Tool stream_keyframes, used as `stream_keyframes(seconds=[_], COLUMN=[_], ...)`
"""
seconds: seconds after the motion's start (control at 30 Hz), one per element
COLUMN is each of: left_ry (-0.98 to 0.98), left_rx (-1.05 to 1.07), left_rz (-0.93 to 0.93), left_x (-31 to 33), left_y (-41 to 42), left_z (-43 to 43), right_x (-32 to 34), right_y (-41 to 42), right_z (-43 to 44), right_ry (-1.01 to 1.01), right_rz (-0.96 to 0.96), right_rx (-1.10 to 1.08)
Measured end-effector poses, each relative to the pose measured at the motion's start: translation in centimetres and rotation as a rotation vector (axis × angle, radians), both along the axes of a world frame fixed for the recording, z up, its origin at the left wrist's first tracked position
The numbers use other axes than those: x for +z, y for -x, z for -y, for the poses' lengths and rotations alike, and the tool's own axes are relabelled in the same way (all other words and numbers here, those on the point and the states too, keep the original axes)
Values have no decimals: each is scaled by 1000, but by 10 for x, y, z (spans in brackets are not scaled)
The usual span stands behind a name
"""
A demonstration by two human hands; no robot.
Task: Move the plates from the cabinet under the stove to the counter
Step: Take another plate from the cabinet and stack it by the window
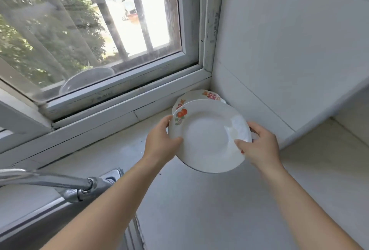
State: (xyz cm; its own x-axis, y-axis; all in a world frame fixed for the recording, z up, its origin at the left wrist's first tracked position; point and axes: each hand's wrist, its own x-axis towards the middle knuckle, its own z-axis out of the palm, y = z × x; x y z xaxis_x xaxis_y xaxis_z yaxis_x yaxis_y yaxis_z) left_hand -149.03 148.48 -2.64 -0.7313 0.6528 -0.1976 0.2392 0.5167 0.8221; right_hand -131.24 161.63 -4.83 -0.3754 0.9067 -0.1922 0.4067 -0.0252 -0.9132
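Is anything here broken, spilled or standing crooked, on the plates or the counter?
Nothing broken or spilled. The held plate is tilted above the lower plate in the corner, not yet set down. The only flaws: a dark gap in the sill trim and small dark specks on the counter.

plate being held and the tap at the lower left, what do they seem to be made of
The plate looks like glazed ceramic or porcelain: glossy white with soft window highlights and a printed fruit motif on the rim, though opal glass or melamine can't be excluded. The tap looks like polished, chrome-like metal: bright mirror reflections run along its spout.
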Motion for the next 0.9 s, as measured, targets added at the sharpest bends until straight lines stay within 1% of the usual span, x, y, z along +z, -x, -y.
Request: stream_keyframes(seconds=[0.23,0.37,0.5,0.63,0.9], left_ry=[87,103,109,129,147], left_rx=[11,46,43,9,11], left_rz=[-47,-42,-79,-116,-196], left_x=[-38,-62,-77,-87,-92], left_y=[36,46,51,57,68], left_z=[-45,-64,-76,-83,-92], right_x=[-28,-43,-55,-64,-81], right_y=[38,50,56,61,72], right_z=[-40,-57,-69,-75,-83], right_ry=[-80,-87,-81,-86,-101], right_rz=[78,100,108,104,140], right_rx=[43,41,24,7,10])
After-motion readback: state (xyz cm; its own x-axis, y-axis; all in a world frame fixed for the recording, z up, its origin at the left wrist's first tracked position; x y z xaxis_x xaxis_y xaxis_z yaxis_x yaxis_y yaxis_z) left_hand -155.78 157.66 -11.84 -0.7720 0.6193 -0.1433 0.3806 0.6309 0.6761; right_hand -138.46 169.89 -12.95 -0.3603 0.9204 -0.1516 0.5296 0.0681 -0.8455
